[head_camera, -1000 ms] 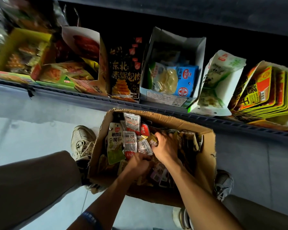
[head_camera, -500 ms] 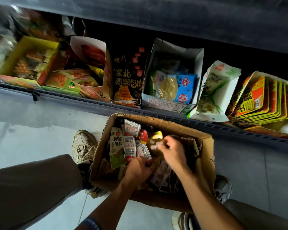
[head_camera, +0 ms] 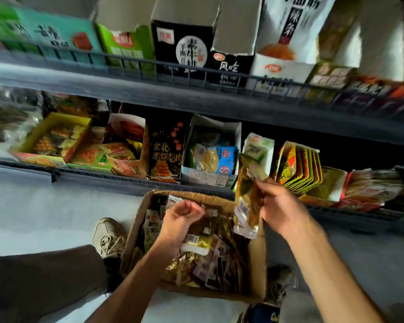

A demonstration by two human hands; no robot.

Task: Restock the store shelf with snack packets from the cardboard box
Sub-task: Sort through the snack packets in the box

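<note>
An open cardboard box (head_camera: 135, 229) full of mixed snack packets stands on the floor between my feet. My right hand (head_camera: 280, 206) holds a bunch of yellowish-brown snack packets (head_camera: 247, 197) lifted above the box's right edge, in front of the bottom shelf. My left hand (head_camera: 180, 220) hovers over the box with its fingers curled; nothing shows in it. The bottom shelf (head_camera: 103, 180) carries open display cartons, among them a white carton (head_camera: 258, 148) just behind the raised packets.
An upper shelf (head_camera: 126, 89) with a wire rail holds boxed snacks. Yellow packets stand in a carton (head_camera: 299, 166) to the right of my right hand. My shoes (head_camera: 107, 236) flank the box on the grey floor.
My right hand has come up out of the box with packets and moved right toward the shelf. My left hand has lifted off the contents. The view has tilted up, showing the upper shelf.
</note>
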